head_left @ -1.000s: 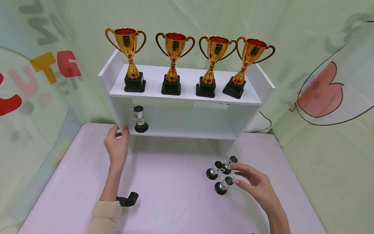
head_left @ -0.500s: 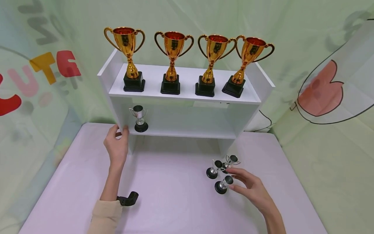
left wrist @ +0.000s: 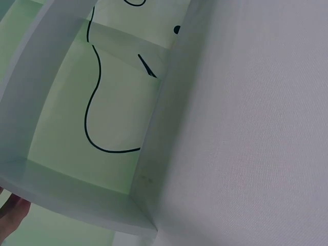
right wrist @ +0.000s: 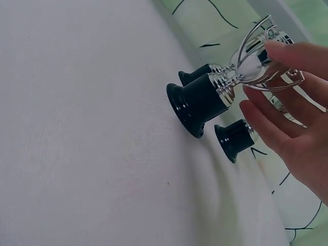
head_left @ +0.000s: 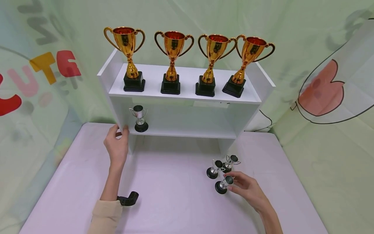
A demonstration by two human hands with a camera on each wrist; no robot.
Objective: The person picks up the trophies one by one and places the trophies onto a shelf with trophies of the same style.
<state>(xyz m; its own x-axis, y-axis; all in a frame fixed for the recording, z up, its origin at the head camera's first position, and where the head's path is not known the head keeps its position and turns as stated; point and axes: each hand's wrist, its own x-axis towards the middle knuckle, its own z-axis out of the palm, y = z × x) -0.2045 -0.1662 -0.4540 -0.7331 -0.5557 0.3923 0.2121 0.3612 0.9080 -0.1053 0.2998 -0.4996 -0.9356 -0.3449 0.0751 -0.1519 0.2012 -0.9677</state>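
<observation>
One small silver two-handled black-based trophy (head_left: 224, 185) being pinched by the right hand (head_left: 246, 190), two matching trophies (head_left: 215, 168) standing near, left hand (head_left: 117, 149) gripping a boxy white shelf (head_left: 187, 125)

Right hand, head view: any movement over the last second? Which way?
Yes. Relative to the white shelf, the right hand has shifted left and slightly down in the picture, and now holds the nearest small silver trophy.

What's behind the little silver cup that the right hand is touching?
Behind that front cup, a left cup and a back cup stand on the table. The right hand and the front cup hide some table just behind, so I can't see that bit.
</observation>
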